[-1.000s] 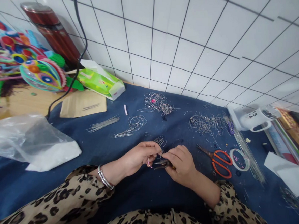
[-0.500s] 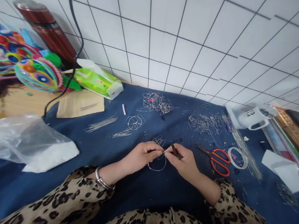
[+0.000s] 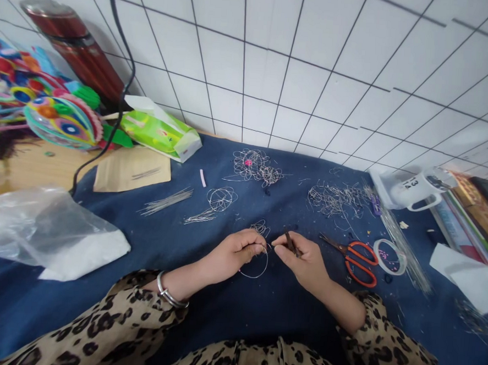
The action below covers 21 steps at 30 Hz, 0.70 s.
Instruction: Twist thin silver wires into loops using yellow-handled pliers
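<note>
Near the middle of the dark blue cloth, my left hand (image 3: 232, 254) pinches a thin wire loop (image 3: 255, 277) between thumb and forefinger. The loop hangs toward me, with a speck of pink on its left side. Just to the right, my right hand (image 3: 307, 263) is closed around a small dark narrow tool (image 3: 291, 242), whose kind is mostly hidden by the fingers. Its thumb and forefinger tips stand slightly apart from the loop. Behind my left fingertips lies a small coil of wire (image 3: 260, 226).
Orange-handled scissors (image 3: 359, 261) and a clear round dish (image 3: 389, 257) with pink beads lie on the right. Tangled wire (image 3: 336, 200), straight wires (image 3: 166, 201) and a wire ring (image 3: 221, 199) lie farther back. A plastic bag (image 3: 55, 226) is at left, a mug (image 3: 423, 188) at right.
My right hand has moved slightly right, away from the left fingertips, its finger and thumb tips leaving the wire. My left hand keeps hold of the loop, which has shifted a little.
</note>
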Motion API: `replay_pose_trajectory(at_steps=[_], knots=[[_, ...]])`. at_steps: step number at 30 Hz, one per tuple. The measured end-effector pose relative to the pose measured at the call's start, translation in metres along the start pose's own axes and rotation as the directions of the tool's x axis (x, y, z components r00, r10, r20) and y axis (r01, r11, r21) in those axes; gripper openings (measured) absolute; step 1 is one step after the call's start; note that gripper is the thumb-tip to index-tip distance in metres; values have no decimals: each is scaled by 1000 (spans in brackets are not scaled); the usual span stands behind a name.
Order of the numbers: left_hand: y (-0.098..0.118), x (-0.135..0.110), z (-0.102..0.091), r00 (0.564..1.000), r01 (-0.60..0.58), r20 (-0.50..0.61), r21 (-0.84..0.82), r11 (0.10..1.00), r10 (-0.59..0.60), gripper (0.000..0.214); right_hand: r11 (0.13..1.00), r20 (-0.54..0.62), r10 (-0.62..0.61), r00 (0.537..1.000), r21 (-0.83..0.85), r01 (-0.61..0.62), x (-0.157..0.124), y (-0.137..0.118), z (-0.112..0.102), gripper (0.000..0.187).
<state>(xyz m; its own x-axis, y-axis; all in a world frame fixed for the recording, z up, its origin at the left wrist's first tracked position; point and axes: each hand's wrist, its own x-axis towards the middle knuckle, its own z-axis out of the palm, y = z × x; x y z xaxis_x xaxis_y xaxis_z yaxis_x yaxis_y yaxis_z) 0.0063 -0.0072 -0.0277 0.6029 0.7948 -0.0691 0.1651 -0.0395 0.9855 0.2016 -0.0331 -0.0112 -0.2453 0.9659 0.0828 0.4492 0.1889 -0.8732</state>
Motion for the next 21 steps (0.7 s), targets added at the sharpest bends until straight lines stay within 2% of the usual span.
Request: replay_pose_trajectory(at_steps=[4,7,11,16,21], knots=[[1,0,-1,999,-32,-23,19,999,32,21,970,18,-71,997,-233,73,4,9,-8,16],[2,0,-2,998,-41,-37,24,999,42,21,870,124,-188,974,-440,224,6,16,-14,15],[1,1,-2,998,-42,-37,43,998,43,22,739,223,-264,938,-579,345,7,17,-19,11],[1,2,-2,998,-62,-13,78,995,64,23,665,227,-271,936,-658,352,4,15,-18,11],[3,1,-1,999,-51,-6,69,996,52,21,658,193,-260,946,-682,320,1,17,-15,20]])
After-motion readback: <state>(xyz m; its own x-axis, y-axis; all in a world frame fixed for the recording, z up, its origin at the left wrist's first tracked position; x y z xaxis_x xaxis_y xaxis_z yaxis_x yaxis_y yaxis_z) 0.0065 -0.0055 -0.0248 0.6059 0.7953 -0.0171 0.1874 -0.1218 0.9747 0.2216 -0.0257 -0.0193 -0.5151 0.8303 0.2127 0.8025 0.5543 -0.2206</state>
